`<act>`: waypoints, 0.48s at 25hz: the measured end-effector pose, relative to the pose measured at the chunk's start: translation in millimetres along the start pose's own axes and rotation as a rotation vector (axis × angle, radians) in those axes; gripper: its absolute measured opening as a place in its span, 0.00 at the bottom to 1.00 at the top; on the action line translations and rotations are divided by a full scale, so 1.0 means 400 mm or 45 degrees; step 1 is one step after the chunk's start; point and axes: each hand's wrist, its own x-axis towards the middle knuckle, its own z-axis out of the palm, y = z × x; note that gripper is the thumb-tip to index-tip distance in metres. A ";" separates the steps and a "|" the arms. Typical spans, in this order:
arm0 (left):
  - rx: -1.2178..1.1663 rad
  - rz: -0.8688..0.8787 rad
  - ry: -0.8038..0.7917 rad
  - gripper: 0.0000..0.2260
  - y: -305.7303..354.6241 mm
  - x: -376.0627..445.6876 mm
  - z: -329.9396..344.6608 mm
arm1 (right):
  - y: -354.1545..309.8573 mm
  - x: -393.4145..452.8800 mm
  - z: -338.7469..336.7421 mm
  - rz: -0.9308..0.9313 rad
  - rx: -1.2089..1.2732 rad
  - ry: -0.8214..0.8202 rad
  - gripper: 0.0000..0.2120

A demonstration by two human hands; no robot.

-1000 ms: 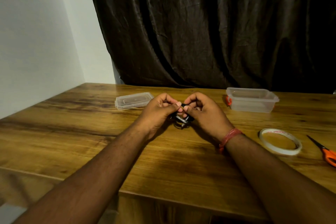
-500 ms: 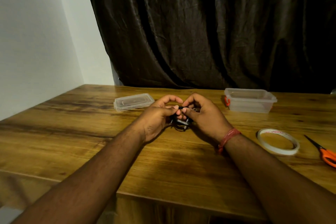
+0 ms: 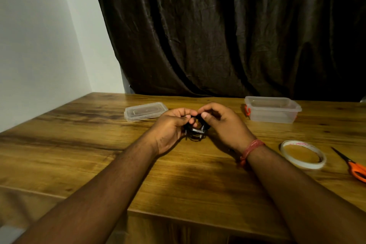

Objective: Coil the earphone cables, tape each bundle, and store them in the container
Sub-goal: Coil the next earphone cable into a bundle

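A small coiled black earphone bundle [image 3: 196, 130] with a shiny strip of tape across it sits between my two hands just above the middle of the table. My left hand [image 3: 170, 127] grips its left side with curled fingers. My right hand [image 3: 223, 123] pinches its top with thumb and forefinger. Most of the bundle is hidden by my fingers. The clear plastic container [image 3: 272, 110] stands open at the back right. Its clear lid [image 3: 145, 111] lies flat at the back left. A roll of clear tape [image 3: 303, 154] lies to the right of my right wrist.
Orange-handled scissors [image 3: 354, 168] lie at the right edge of the wooden table [image 3: 79, 140]. A dark curtain [image 3: 217, 35] hangs behind the table and a white wall [image 3: 39, 45] runs along the left. The front table edge is under my forearms.
My fingers have shifted on the bundle: the right thumb and forefinger have lifted to its top and the taped part shows more. The hands stay in the same place.
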 end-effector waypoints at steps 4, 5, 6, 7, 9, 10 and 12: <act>-0.062 0.032 0.032 0.12 0.012 -0.001 -0.002 | 0.005 0.022 -0.023 -0.019 0.047 0.228 0.09; -0.053 0.040 0.036 0.12 0.014 -0.005 -0.005 | 0.008 0.027 -0.031 -0.028 0.058 0.331 0.09; -0.045 0.048 0.036 0.12 0.014 -0.011 -0.010 | 0.013 0.029 -0.039 -0.039 0.077 0.420 0.08; -0.034 0.060 0.041 0.12 0.010 -0.018 -0.018 | 0.013 0.027 -0.049 -0.055 0.092 0.502 0.08; 0.009 0.106 0.058 0.12 0.001 -0.031 -0.037 | 0.010 0.013 -0.076 -0.050 0.149 0.634 0.07; 0.049 0.136 0.070 0.11 -0.001 -0.036 -0.042 | 0.011 0.002 -0.097 -0.034 0.159 0.669 0.07; 0.166 0.181 0.080 0.11 -0.002 -0.035 -0.037 | 0.009 -0.031 -0.155 0.021 0.023 0.682 0.08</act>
